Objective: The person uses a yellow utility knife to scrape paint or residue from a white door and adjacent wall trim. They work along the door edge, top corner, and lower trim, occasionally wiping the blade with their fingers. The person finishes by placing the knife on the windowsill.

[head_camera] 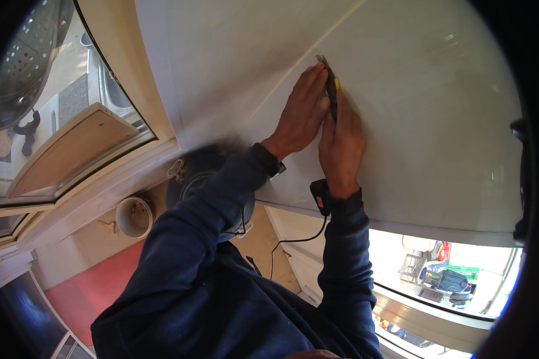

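Note:
My right hand [342, 150] grips the lower end of a dark utility knife with a yellow part [331, 87]. The fingertips of my left hand [298, 112] press on the knife's upper part from the left side. The knife's tip is against a glossy white panel [422, 134], just right of a pale yellowish joint line [312, 47] that runs diagonally across the surface. A small black device [320, 196] with a cable is at my right wrist. Part of the knife is hidden under my fingers.
A blue barrel [176, 190] with metal clasps stands below my left forearm. Left of it are a white bucket [134, 217] and a red mat [99, 280]. At the upper left, a window frame [161, 112] borders a view of a curved wooden board [78, 148]. Another window opening lies lower right.

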Available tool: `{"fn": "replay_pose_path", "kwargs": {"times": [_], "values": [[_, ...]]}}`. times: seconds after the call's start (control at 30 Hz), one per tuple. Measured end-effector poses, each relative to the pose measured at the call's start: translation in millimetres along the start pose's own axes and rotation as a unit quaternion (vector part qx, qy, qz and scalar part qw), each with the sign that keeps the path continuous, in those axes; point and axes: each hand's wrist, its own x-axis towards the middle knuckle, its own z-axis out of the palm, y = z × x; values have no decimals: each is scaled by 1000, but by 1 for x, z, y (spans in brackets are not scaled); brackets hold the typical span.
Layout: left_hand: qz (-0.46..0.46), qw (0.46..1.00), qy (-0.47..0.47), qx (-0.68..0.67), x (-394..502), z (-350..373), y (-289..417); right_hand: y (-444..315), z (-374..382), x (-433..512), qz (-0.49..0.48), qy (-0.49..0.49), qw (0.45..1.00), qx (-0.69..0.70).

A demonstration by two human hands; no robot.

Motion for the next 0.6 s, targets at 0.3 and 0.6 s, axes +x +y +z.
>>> {"fn": "replay_pose_path", "kwargs": {"times": [0.3,0.6], "values": [[-12,1000,-10,14,2,0,6,2,-11,6,-27,-5,1000,13],[1,1000,1,13,-15,13,23,11,-24,-22,-20,-11,1000,-11]]}}
